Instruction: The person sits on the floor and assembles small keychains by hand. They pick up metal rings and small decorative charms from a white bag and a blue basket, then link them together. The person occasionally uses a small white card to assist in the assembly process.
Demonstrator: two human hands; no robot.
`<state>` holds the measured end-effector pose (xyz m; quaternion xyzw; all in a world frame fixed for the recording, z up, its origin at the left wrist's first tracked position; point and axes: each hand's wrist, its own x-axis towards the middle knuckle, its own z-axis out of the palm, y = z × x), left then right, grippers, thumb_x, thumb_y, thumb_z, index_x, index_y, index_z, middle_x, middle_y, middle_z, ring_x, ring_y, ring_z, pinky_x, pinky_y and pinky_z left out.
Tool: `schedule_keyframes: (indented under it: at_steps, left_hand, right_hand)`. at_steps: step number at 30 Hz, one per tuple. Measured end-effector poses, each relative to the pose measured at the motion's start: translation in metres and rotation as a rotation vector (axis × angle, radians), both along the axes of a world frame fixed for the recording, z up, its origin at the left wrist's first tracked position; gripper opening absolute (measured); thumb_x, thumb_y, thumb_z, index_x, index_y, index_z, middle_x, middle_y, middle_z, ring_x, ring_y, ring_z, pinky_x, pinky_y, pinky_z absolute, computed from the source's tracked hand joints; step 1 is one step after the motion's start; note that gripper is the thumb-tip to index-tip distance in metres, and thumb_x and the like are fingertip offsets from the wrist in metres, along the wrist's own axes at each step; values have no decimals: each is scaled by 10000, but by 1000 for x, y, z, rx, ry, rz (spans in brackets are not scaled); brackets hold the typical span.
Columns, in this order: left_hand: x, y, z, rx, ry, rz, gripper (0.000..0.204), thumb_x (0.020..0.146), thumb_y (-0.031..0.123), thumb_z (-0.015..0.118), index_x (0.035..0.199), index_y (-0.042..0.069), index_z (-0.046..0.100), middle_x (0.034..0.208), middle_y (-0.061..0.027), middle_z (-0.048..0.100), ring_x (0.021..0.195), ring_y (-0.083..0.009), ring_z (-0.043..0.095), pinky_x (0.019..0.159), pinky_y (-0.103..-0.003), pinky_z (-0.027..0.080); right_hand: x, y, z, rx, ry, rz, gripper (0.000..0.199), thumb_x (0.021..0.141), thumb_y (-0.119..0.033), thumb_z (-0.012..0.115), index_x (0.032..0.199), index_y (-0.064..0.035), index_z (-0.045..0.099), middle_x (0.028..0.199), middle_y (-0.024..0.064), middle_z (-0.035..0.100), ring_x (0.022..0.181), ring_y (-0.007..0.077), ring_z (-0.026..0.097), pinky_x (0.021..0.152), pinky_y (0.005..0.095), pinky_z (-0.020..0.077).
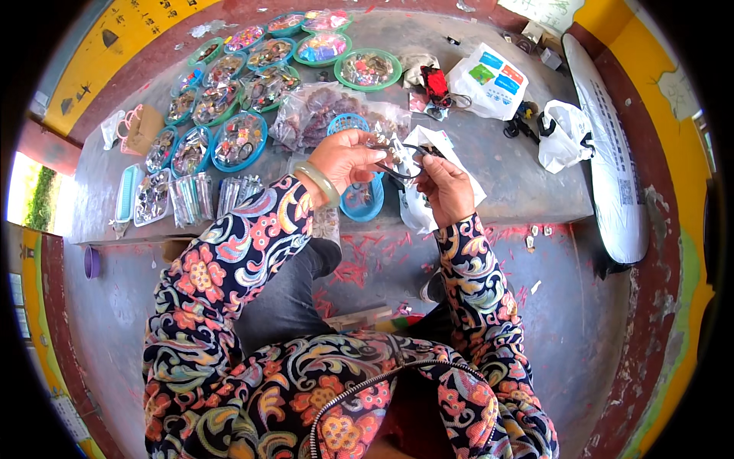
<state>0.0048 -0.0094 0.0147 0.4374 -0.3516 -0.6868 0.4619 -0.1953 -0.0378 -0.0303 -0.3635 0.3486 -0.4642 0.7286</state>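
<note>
Here we are, both sides busy; our left hand [344, 162] pinches a black loop [399, 177] at its fingertips, our right hand [446, 186] grips its other side; the loop is up off the surface [527, 180], in line with a white bag [415, 209] and just beside a blue basket [362, 202]; we judge this step to be working the loop between 2 pinches; the next move seems to call for steady fingertips and a light, even pull.
</note>
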Motion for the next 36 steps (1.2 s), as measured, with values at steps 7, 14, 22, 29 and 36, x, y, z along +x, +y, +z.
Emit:
schedule_keyframes:
  at_steps: [7,14,22,29,36]
  left_hand:
    - [1,-3,-3,34,169,21,262,817,4,515,1074,-22,469,994,-137,587,924,-223,591,742,-232,505]
    - [7,2,0,28,112,48,260,814,2,523,1064,-38,463,1017,-155,565,918,-232,592,762,-265,513]
    - [-3,3,0,39,-66,-152,232,818,59,545,1025,-30,490,937,-106,570,845,-181,597,716,-267,510]
    - [-4,1,-4,102,-52,-130,224,818,114,573,1006,-1,534,909,-74,585,837,-151,596,702,-235,501]
    - [-6,0,-13,89,51,-37,179,822,85,566,963,-25,546,893,-78,593,835,-164,600,744,-252,507]
  right_hand:
    - [-2,0,-1,-26,1,-22,136,821,-159,593,837,-25,604,663,29,600,568,110,565,528,209,416]
    - [3,1,13,-79,56,5,215,823,-210,588,939,-31,612,762,-1,607,689,82,556,607,193,415]
    - [-3,-1,6,-99,103,169,162,796,-96,611,921,7,619,802,22,618,704,79,540,661,199,413]
    - [5,6,9,-89,110,39,117,787,-72,615,863,16,630,745,13,608,635,65,512,586,184,398]
    - [12,9,1,-84,51,-46,133,793,-86,611,882,12,626,730,2,604,597,48,483,541,168,368]
